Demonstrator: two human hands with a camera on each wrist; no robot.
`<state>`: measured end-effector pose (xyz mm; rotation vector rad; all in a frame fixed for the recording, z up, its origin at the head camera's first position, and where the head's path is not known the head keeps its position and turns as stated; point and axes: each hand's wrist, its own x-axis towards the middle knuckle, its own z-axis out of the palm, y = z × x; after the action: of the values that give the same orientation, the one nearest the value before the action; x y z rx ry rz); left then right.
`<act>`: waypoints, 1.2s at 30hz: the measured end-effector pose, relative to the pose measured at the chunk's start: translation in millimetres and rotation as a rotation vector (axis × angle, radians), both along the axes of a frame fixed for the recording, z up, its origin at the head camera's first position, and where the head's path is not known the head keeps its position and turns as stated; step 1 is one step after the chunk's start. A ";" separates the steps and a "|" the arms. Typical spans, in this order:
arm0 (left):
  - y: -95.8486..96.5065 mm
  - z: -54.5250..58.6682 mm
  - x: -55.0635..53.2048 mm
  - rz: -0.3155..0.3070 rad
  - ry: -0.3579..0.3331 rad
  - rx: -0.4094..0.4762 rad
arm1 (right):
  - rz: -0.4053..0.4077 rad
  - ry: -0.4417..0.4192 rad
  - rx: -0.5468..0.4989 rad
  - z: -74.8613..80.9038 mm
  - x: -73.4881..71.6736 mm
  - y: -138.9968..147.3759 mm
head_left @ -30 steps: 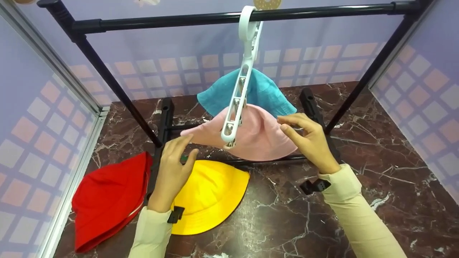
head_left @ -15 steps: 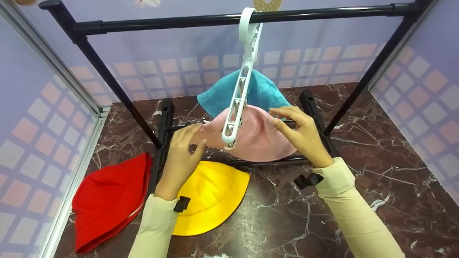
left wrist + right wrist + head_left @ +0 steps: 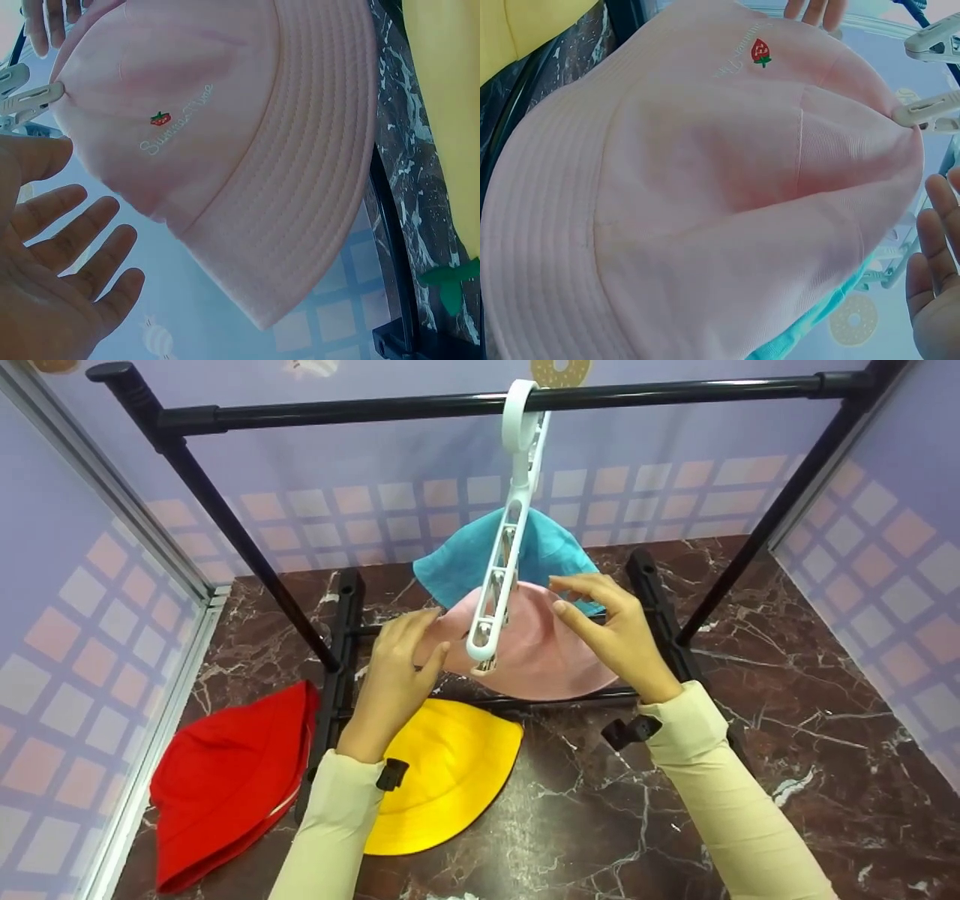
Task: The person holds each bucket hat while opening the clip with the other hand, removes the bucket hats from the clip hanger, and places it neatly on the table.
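Observation:
A pink bucket hat [image 3: 540, 652] hangs by its crown from a white clip hanger [image 3: 519, 495]. In the right wrist view, a clothespin-like clip [image 3: 924, 114] pinches the crown's top. A small strawberry and lettering are embroidered on the hat's side. My left hand [image 3: 401, 679] is at the hat's left side, fingers spread and holding nothing, as the left wrist view shows. On the other side my right hand [image 3: 611, 622] stands with fingers apart, holding nothing. Behind the pink hat hangs a blue bucket hat [image 3: 461, 559], partly hidden.
The hanger hooks over a black rack's top bar [image 3: 360, 411]. A red bucket hat [image 3: 232, 780] lies on the dark marbled tabletop [image 3: 570, 825] at left. A yellow bucket hat [image 3: 450, 765] lies near the rack's front, partly behind my left forearm. Patterned panels [image 3: 67, 660] enclose the table.
Both hands have moved inward and slightly up along the pink hat's sides, toward the hanger. The hats stay where they were.

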<state>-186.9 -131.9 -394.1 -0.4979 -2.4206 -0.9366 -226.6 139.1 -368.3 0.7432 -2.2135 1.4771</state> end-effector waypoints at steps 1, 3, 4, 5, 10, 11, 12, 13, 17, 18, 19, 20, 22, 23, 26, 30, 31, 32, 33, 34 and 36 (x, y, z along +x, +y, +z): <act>0.9 0.2 -0.8 -0.004 0.008 -0.001 | 0.001 -0.005 -0.001 0.7 -0.4 -1.2; 2.8 0.7 -2.5 -0.014 0.021 -0.002 | 0.005 -0.015 -0.003 2.2 -1.4 -3.4; 3.9 1.1 -3.3 -0.017 0.024 -0.004 | 0.008 -0.017 -0.003 2.9 -1.9 -4.6; 4.9 1.4 -4.0 -0.020 0.023 -0.005 | 0.009 -0.019 -0.005 3.6 -2.4 -5.9; 11.0 4.4 -6.6 -0.037 0.002 -0.006 | 0.029 -0.007 -0.015 5.8 -4.6 -11.9; 12.1 5.0 -7.2 -0.042 0.000 -0.005 | 0.034 -0.003 -0.016 5.9 -4.9 -13.1; 13.2 5.6 -7.8 -0.046 -0.001 -0.005 | 0.038 0.001 -0.017 6.0 -5.2 -14.1; 14.2 6.2 -8.6 -0.049 -0.002 -0.004 | 0.042 0.006 -0.017 5.9 -5.6 -14.9; 17.5 7.3 -13.2 -0.063 0.004 0.006 | 0.037 0.006 -0.008 7.8 -7.2 -17.5; 18.2 7.6 -14.5 -0.064 0.004 0.009 | 0.034 0.004 -0.005 8.8 -7.8 -18.1; 18.9 7.8 -15.8 -0.067 0.005 0.013 | 0.032 0.002 -0.003 10.2 -8.3 -18.7; 19.6 8.4 -16.7 -0.069 0.006 0.016 | 0.028 -0.002 0.000 11.9 -8.7 -19.5; 21.2 9.2 -18.7 -0.072 0.001 0.022 | 0.023 -0.002 0.007 14.8 -9.8 -21.1; 22.1 9.7 -19.6 -0.073 -0.003 0.023 | 0.025 0.003 0.006 16.2 -10.2 -21.8; 24.5 10.7 -21.8 -0.075 -0.010 0.021 | 0.029 0.015 0.009 19.2 -12.3 -23.9; 26.5 11.6 -24.9 -0.080 -0.008 0.025 | 0.051 0.033 0.017 21.9 -15.1 -26.2; 26.7 12.1 -25.7 -0.084 -0.006 0.026 | 0.056 0.037 0.019 22.7 -15.6 -26.8; 27.0 12.7 -26.4 -0.087 -0.007 0.026 | 0.061 0.040 0.022 23.5 -16.1 -27.3; 27.2 13.3 -27.2 -0.091 -0.011 0.026 | 0.066 0.041 0.021 24.4 -16.5 -27.9; 27.4 14.1 -28.0 -0.096 -0.015 0.026 | 0.069 0.041 0.020 25.1 -17.1 -28.4; 27.7 15.7 -29.8 -0.102 -0.027 0.022 | 0.070 0.042 0.026 27.1 -17.8 -29.5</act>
<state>-216.7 -104.1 -378.4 -0.6091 -2.4253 -1.0170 -244.4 109.6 -341.3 0.8603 -2.2008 1.4540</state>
